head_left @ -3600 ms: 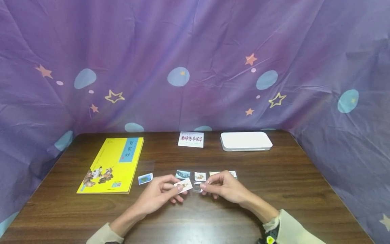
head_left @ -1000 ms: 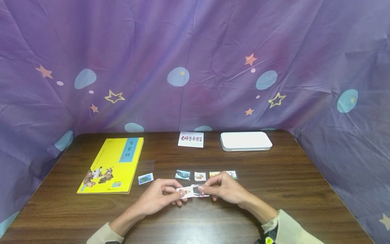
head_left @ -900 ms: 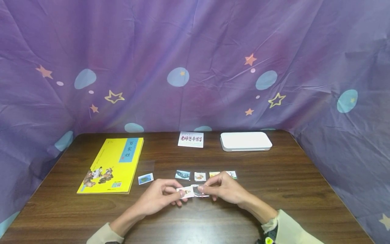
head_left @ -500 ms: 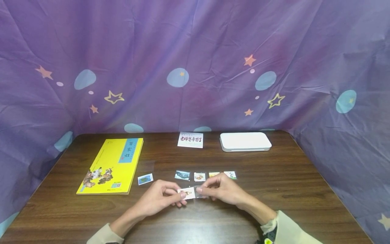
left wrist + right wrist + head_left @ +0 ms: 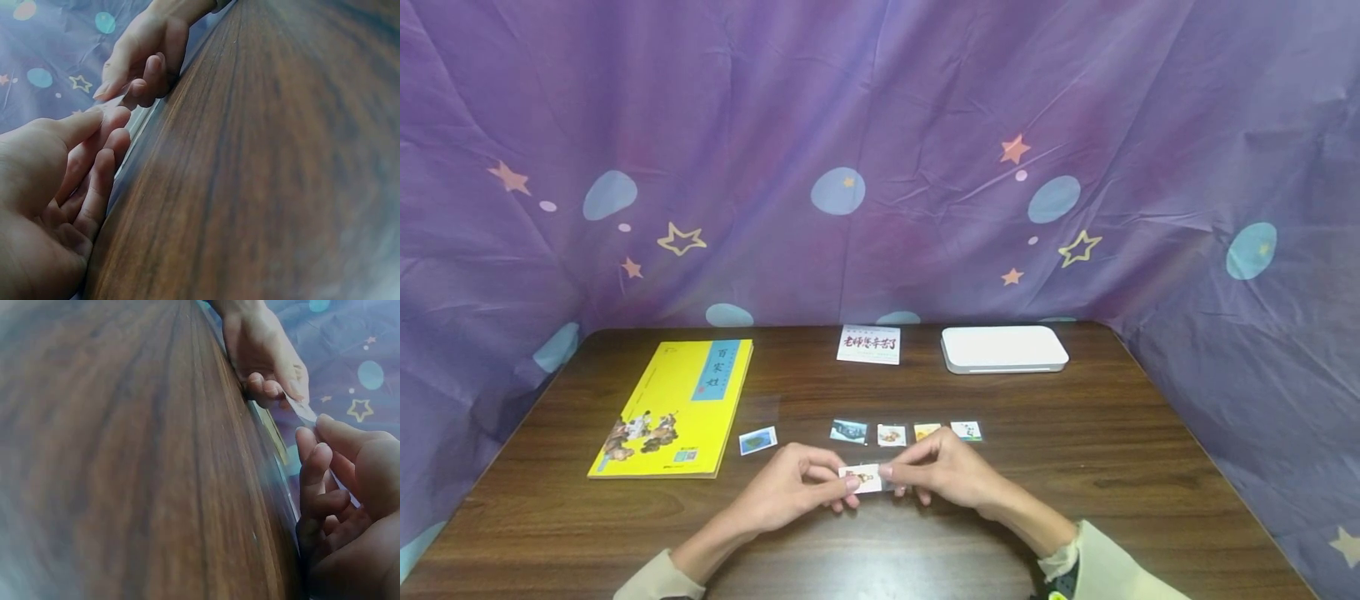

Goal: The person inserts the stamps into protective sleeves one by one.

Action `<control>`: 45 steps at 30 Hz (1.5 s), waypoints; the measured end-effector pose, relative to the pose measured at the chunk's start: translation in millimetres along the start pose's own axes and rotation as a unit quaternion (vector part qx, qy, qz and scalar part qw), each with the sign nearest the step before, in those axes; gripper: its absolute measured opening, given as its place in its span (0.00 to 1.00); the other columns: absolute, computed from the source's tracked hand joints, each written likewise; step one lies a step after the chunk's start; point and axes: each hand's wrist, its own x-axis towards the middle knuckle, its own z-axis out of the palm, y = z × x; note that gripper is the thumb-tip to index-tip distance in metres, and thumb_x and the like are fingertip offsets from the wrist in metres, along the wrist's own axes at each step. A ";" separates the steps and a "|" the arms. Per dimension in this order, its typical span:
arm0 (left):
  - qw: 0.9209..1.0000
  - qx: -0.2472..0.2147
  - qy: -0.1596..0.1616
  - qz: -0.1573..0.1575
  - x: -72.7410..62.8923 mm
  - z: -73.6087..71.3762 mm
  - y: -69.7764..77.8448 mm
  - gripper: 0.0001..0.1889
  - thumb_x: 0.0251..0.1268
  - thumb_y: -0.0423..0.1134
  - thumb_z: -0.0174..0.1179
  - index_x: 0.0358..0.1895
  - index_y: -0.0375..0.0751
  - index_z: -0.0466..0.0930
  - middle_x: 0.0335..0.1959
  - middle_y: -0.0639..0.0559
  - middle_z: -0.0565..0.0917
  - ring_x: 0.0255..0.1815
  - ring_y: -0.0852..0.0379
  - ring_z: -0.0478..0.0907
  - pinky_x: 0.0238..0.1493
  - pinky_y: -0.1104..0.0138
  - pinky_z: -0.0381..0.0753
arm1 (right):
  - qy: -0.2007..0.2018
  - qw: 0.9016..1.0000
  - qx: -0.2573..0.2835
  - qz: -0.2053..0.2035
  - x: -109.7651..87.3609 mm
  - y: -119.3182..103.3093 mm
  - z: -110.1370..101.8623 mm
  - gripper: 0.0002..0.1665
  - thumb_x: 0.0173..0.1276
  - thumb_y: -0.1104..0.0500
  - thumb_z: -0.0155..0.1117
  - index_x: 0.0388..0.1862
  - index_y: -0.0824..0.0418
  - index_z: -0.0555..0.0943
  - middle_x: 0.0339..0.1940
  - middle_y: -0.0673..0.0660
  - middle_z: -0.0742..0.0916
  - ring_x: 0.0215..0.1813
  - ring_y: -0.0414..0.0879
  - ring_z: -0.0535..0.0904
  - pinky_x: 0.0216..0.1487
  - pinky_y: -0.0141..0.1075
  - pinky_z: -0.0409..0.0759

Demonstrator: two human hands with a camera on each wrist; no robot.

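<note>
My left hand (image 5: 797,485) pinches a small white-bordered stamp (image 5: 865,477) with a brownish figure on it, thumb on top. At the stamp's right end, my right hand (image 5: 953,477) pinches a clear plastic sleeve (image 5: 890,486) between thumb and finger. Stamp and sleeve overlap; how deep the stamp sits inside cannot be made out. In the right wrist view the pale piece (image 5: 302,411) spans the two hands' fingertips, held above the table. Just beyond the hands lie a bluish stamp (image 5: 849,431), a stamp with a figure (image 5: 892,435), a yellowish one (image 5: 927,430) and a green-edged one (image 5: 967,431).
Left of the hands lies a blue-green stamp (image 5: 757,440), beside a yellow book (image 5: 662,417). Toward the back are a white card with red characters (image 5: 868,344) and a white flat case (image 5: 1004,348). A purple curtain (image 5: 880,125) hangs behind the wooden table (image 5: 880,550).
Earlier, stamp and sleeve were held apart; now they meet and overlap. The right hand has shifted slightly left and toward me, uncovering the green-edged stamp. The left hand has barely moved.
</note>
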 end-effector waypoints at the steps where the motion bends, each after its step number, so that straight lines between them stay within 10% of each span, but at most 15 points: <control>1: 1.000 -0.001 0.000 0.000 0.2 0.3 -0.1 0.12 0.76 0.49 0.69 0.43 0.44 0.91 0.35 0.55 0.95 0.35 0.55 0.91 0.48 0.71 0.85 | 0.000 1.000 0.003 0.001 -0.1 0.1 0.5 0.08 0.74 0.52 0.76 0.41 0.54 0.95 0.31 0.61 0.93 0.19 0.36 0.76 0.22 0.27 0.78; 19: 0.998 -0.059 0.001 0.000 0.0 -1.4 -1.5 0.14 0.84 0.44 0.59 0.54 0.35 0.84 0.44 0.44 0.95 0.37 0.51 0.91 0.45 0.60 0.93 | 0.069 0.997 0.036 -0.006 2.2 4.3 -1.5 0.11 0.75 0.52 0.75 0.46 0.57 0.93 0.28 0.52 0.90 0.21 0.36 0.74 0.24 0.27 0.75; 45: 0.999 -0.031 -0.006 0.020 0.5 0.6 -3.6 0.11 0.81 0.44 0.64 0.47 0.38 0.87 0.38 0.47 0.94 0.36 0.56 0.90 0.45 0.62 0.93 | 0.030 0.999 0.016 0.002 2.4 1.1 2.8 0.11 0.74 0.51 0.75 0.47 0.57 0.91 0.34 0.58 0.94 0.23 0.37 0.79 0.27 0.30 0.82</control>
